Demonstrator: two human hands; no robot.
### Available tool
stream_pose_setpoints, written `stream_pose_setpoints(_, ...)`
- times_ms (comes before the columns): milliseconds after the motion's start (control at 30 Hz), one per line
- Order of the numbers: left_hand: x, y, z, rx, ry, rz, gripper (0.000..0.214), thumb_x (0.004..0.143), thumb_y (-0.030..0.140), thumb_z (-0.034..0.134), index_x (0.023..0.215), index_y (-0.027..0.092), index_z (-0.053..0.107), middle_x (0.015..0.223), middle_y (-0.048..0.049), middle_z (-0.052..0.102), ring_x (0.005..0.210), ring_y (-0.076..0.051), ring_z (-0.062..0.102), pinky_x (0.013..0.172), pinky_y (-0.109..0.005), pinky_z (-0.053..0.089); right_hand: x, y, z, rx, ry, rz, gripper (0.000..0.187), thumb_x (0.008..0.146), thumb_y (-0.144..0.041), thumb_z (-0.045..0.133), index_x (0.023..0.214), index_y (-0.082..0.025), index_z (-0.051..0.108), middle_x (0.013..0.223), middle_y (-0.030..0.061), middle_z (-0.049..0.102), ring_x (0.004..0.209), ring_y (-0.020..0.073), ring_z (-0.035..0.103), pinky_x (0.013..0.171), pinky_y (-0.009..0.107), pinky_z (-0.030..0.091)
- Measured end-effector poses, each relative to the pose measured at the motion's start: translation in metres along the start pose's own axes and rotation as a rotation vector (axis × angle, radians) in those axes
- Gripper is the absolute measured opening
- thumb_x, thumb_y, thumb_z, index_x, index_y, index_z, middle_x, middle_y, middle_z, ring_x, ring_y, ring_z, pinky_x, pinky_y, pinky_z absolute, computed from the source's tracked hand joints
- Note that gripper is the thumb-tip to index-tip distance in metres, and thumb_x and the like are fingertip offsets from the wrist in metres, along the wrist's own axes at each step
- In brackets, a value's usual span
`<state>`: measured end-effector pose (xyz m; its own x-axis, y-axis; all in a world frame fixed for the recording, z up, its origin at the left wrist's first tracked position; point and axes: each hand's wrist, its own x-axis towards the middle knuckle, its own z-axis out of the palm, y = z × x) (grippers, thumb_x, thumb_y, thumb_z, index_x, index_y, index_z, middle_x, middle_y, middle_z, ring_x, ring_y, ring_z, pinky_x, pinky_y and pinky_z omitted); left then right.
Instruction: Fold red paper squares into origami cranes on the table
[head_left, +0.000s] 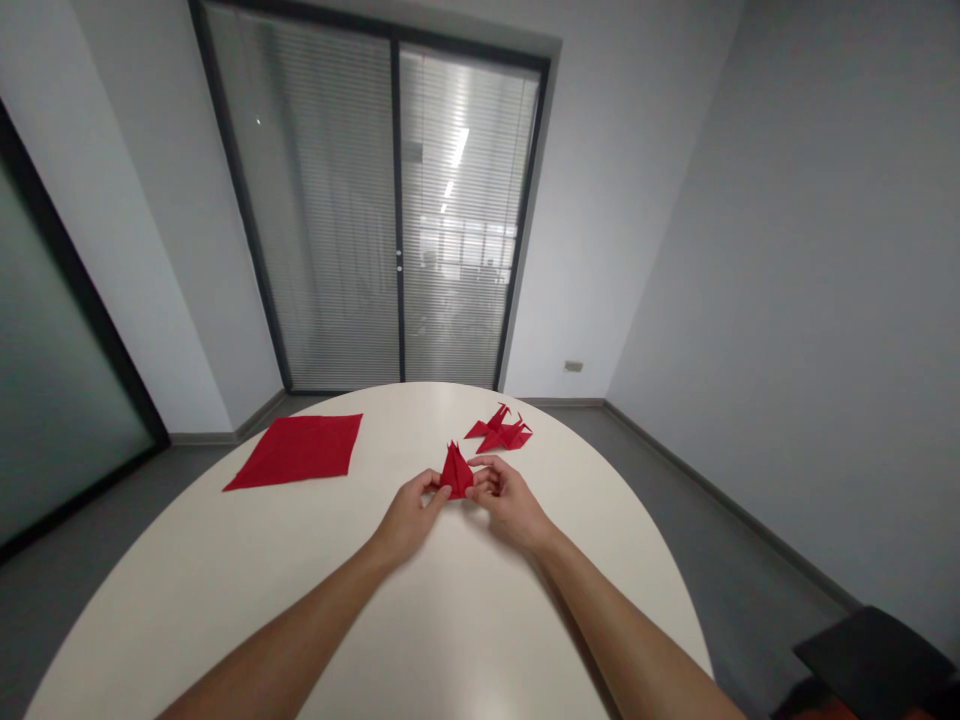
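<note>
Grey walls: plain and pale, and they run up behind everything. The clock starts at the red folded paper, with 12 straight ahead.
Big glass panes: at 11 to 12 o'clock, with dark frames and thin flat blinds. Bright lights show in the right pane.
Bench: white and smooth, with a round edge. It goes under both arms.
Black chair: at 4 o'clock, past the bench edge. It looks like a chair, but only a bit shows.
Red flat paper: at 9 to 10 o'clock, lying flat on the bench, well apart from the hands.
Left hand: at 8 o'clock, pinching the folded paper's low left corner, thumb in front and fingers behind.
Right hand: at 4 o'clock, pinching the low right corner. Its pointing finger reaches along the side and the other fingers curl in.
Red folded birds: at 1 to 2 o'clock on the bench, just beside the right hand. They overlap, so they are hard to count.
Red folded paper: between both hands, pointy end up, with little tips on top and a line down its middle. I cannot tell if it touches the bench.
</note>
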<state>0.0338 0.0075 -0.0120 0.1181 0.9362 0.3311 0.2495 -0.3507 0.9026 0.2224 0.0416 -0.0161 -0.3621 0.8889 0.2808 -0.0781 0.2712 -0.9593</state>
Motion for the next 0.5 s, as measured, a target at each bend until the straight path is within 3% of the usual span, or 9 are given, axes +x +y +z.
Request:
stream_pose_setpoints(100,-0.001,-0.003,0.002,0.064,0.029,-0.001,0.021,0.087,0.037,0.056,0.087,0.018,0.066,0.09,-0.0053,0.074,0.087,-0.022,0.066,0.081,-0.031,0.048,-0.001,-0.003,0.0,-0.047,-0.01,0.019,0.043,0.073,-0.031,0.079,0.112,-0.019,0.065,0.081,0.0002,0.067,0.072,0.0147,0.061,0.071,0.029,0.046)
stream_pose_setpoints(267,-0.001,-0.011,0.005,0.085,0.067,0.03,0.012,0.085,0.028,0.059,0.092,0.02,0.062,0.086,-0.0021,0.072,0.08,-0.019,0.066,0.078,-0.029,0.048,-0.002,-0.006,0.0,-0.113,-0.028,0.058,0.033,0.081,-0.046,0.072,0.093,-0.015,0.071,0.074,0.001,0.067,0.063,0.0125,0.054,0.063,0.027,0.041)
stream_pose_setpoints(400,-0.002,-0.015,0.005,0.097,0.08,-0.02,0.027,0.086,0.03,0.061,0.11,0.02,0.058,0.074,0.0021,0.069,0.072,-0.017,0.065,0.071,-0.027,0.046,-0.002,0.001,-0.005,-0.161,-0.057,0.125,0.035,0.079,-0.05,0.073,0.084,-0.015,0.069,0.065,-0.0014,0.062,0.057,0.0111,0.048,0.057,0.025,0.034)
stream_pose_setpoints(500,-0.003,-0.012,0.003,0.2,0.058,-0.061,0.027,0.088,0.03,0.06,0.112,0.02,0.061,0.071,0.0028,0.068,0.067,-0.017,0.063,0.068,-0.027,0.044,-0.003,0.005,-0.008,-0.297,-0.07,0.157,0.034,0.084,-0.049,0.066,0.08,-0.015,0.068,0.063,-0.0017,0.06,0.055,0.0112,0.045,0.055,0.025,0.032)
